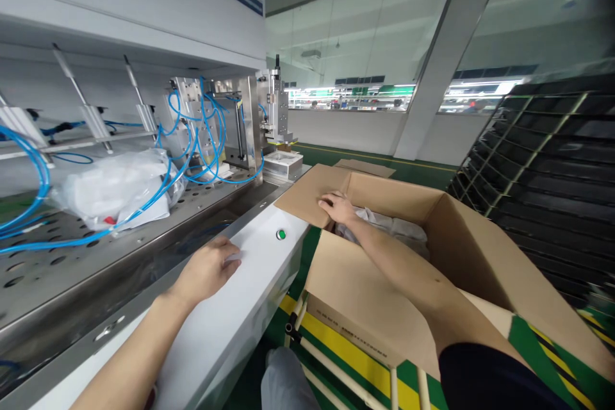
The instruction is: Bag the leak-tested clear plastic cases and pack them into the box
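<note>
My left hand (207, 270) is just over the white front ledge (218, 327) of the machine, fingers loosely curled and thumb apart, with no object I can make out in it. My right hand (337, 207) reaches across an open cardboard box (394, 195), its bent fingers against the left flap (305, 195). Inside the box lie several pale, wrapped items (406, 230), partly hidden by my right forearm. A green button (281, 234) sits on the ledge between the hands.
A clear plastic bag (118, 189) of white contents rests on the perforated metal bed. Blue air hoses (195, 141) loop near the metal fixture (276, 106). The box stands on a cream tube frame (336, 375). Stacked black trays (552, 179) rise on the right.
</note>
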`<move>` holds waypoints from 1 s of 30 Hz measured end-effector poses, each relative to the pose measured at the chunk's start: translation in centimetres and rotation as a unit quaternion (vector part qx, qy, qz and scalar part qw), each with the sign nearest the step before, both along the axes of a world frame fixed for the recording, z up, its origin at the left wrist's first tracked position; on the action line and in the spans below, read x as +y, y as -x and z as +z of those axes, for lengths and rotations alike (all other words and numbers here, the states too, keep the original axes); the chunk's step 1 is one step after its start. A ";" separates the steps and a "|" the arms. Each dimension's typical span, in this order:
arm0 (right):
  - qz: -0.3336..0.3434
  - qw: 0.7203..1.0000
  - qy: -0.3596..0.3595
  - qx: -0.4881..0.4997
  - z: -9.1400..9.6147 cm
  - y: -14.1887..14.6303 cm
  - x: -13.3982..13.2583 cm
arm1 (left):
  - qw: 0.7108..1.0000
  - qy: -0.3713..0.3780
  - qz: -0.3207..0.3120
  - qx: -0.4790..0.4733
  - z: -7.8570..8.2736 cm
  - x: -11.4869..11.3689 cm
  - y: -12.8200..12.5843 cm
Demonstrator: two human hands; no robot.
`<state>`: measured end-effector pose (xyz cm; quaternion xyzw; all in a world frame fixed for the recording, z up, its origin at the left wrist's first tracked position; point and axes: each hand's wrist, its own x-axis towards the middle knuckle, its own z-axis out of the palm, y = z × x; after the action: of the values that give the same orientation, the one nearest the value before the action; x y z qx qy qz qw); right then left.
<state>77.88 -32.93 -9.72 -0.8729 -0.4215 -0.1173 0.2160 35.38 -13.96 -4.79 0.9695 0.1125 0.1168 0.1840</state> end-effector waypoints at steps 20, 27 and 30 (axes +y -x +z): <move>-0.013 1.000 0.002 0.008 0.1 0.1 0.0 | 1.000 0.000 0.007 0.015 0.1 -0.1 0.0; -0.007 1.000 0.007 0.005 0.4 0.5 0.0 | 1.000 0.005 0.008 0.017 0.2 -0.1 0.0; -0.004 1.000 0.006 0.006 0.4 0.5 0.0 | 1.000 0.004 0.008 0.017 0.1 -0.1 0.0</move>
<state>77.41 -32.97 -9.29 -0.8767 -0.4169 -0.1106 0.2130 35.42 -14.01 -4.73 0.9696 0.1240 0.1015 0.1850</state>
